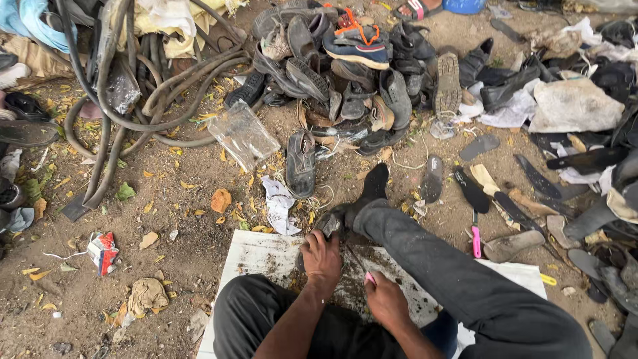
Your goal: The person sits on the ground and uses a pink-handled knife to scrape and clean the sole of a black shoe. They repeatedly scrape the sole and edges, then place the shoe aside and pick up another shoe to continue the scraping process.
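**Worn shoe gripped and worked at on a ground sheet**

A person sits on a dirty white sheet (252, 256) spread on sandy ground, one dark-trousered leg stretched forward. The left hand (321, 258) is clenched over a dark, scuffed shoe (329, 223), pressing it down at the sheet's far edge, just beside the person's black-socked foot (373, 186). The right hand (384, 299) is closed around a thin tool with a pink handle (369, 278); its dark shaft slants up toward the shoe, though whether the tip touches it cannot be made out.

Beyond the foot lies a heap of old shoes (345, 73), with a single grey lace-up shoe (301, 163) lying apart and nearer. A crumpled clear plastic bag (242, 135) lies to its left, and coiled black rubber tubing (143, 86) farther left. Right of the leg, loose soles (473, 189) are scattered beside a pink-handled knife (476, 240).
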